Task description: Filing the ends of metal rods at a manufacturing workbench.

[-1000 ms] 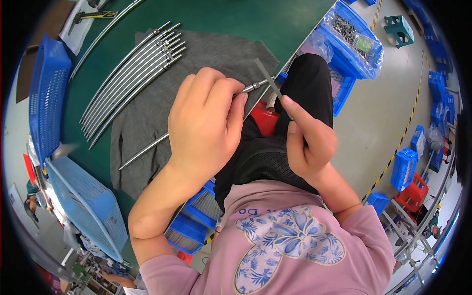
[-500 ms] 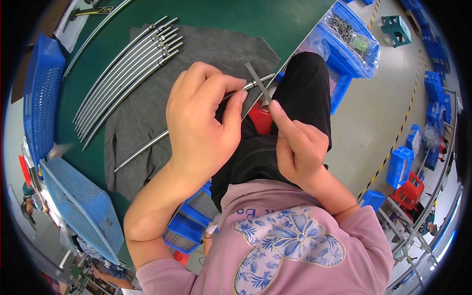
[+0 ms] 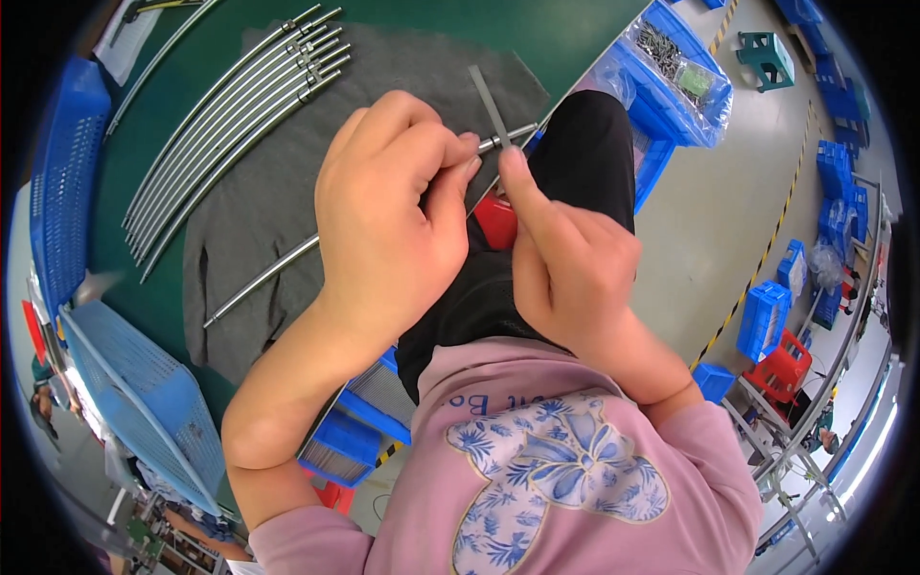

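Observation:
My left hand [image 3: 393,206] pinches a shiny metal rod [image 3: 261,280] between thumb and fingers. The rod slants across the grey cloth, and its collared end sticks out past my fingertips at the table edge. My right hand [image 3: 575,254] is closed on a flat grey file [image 3: 489,103], index finger stretched along it; the handle end is hidden in my palm. The file crosses the rod close to its tip and seems to touch it. Left of my hands, several similar rods [image 3: 230,125] with collars lie side by side, partly on the grey cloth [image 3: 422,72].
Blue baskets [image 3: 72,182] and a lighter blue basket [image 3: 144,402] stand at the left. A blue bin [image 3: 714,115] with small metal parts in plastic is beyond my knee. A green stool [image 3: 765,59] and a red chair [image 3: 781,369] stand on the floor at right.
My right hand has pushed the file forward and up across the rod, so its fingertip is now beside the rod. My left hand keeps its hold; the whole view has shifted slightly.

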